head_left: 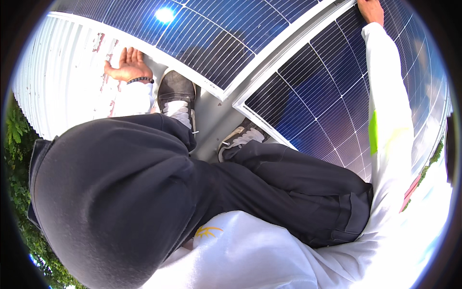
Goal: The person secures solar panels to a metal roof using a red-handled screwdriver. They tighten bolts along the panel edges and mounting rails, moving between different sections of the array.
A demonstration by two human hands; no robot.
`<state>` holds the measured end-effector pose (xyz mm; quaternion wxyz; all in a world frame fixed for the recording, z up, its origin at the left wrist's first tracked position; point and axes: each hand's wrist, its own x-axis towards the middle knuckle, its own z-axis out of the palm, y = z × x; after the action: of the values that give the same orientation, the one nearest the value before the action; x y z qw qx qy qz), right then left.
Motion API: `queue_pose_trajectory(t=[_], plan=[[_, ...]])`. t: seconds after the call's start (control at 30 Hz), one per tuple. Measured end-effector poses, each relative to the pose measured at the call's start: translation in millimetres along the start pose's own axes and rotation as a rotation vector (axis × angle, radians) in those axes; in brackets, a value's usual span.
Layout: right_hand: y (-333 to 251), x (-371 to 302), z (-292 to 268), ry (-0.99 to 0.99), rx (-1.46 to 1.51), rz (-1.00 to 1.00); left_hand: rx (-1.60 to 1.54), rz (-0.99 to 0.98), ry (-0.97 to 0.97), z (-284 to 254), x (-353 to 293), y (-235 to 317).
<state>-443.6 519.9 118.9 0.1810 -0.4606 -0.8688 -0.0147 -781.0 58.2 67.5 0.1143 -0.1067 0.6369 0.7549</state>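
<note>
My left hand (127,67) is palm up with its fingers stretched and thumb apart, holding nothing. It lies over white corrugated roofing, its fingertips close to the pale frame of the upper solar panel (211,53). A dark beaded bracelet (140,80) circles that wrist. My right arm reaches far along a second solar panel (317,103), where my right hand (372,11) grips the frame near the top of the view. Its fingertips are partly cut off by the picture's edge. A narrow gap separates the two panels' framed edges, with their near corners close together.
Corrugated metal roofing (53,72) with rust-coloured patches spreads at left. My shoes (176,91) stand on grey metal by the panel corners, and my bent dark-trousered legs (120,192) fill the lower left. Green foliage (19,159) shows past the roof's edge. Sunlight glares off the upper panel.
</note>
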Motion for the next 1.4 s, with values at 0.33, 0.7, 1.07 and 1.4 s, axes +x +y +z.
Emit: queue_pose_trajectory(t=[0.33,0.7,1.07,1.4], plan=[[11,-2,18,0.119,-0.016,-0.004,-0.119,-0.172,-0.137,7,5,-15],[-4,32,-92,-0.008,0.389,0.12,0.093,-0.355,-0.213,14,-10,-5],[-10,44,-115,-0.24,0.395,0.053,0.198,-0.317,-0.293,15,-18,-2],[3,43,-93,-0.389,0.753,-0.014,0.146,-0.331,-0.276,17,-24,0]])
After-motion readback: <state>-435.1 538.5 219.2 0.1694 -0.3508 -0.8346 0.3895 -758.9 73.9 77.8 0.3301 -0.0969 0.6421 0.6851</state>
